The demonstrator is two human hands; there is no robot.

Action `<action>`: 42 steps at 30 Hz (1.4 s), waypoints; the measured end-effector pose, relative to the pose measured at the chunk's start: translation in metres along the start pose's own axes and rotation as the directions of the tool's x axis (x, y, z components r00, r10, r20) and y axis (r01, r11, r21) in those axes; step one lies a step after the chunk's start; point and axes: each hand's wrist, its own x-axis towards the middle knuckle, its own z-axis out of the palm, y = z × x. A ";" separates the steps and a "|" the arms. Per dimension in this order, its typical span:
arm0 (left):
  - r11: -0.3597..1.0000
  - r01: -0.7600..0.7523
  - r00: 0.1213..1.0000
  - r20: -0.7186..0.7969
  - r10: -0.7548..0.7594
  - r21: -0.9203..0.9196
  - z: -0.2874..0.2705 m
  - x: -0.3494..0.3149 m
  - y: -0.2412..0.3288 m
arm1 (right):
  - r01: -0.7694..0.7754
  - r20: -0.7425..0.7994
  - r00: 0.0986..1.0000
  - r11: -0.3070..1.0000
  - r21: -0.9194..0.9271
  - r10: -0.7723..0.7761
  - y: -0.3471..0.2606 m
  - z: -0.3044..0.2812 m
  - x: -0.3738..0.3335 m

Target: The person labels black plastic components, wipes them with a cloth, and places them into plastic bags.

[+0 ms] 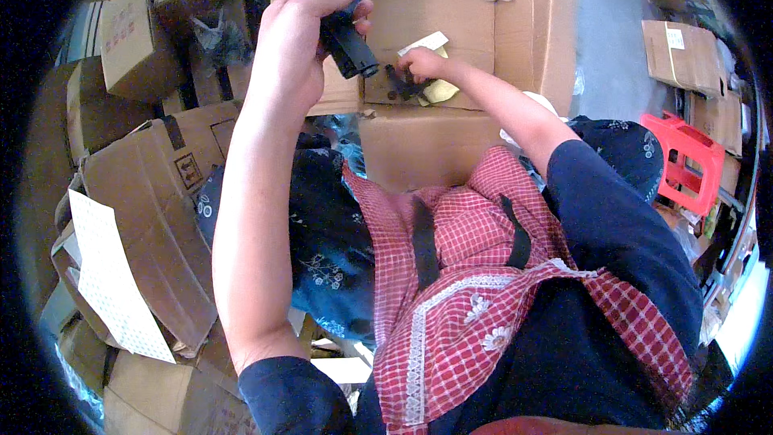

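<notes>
left grip (302, 28) holds a black bracket (342, 12); right grip (423, 63) touches a small black part (400, 82).

Single head-worn fisheye view, looking steeply down over wearer's own chest and forearms, close range; edges bend at rim.

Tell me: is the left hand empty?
No: the left hand is raised and gripping a black bracket-like part, while the right hand reaches small black pieces on the cardboard box.
</notes>
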 end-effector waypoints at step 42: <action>0.976 0.125 0.904 0.425 -0.037 -0.180 0.076 -0.011 -0.011 | 0.433 -0.490 0.869 0.588 0.684 -0.069 -0.202 -0.192 -0.196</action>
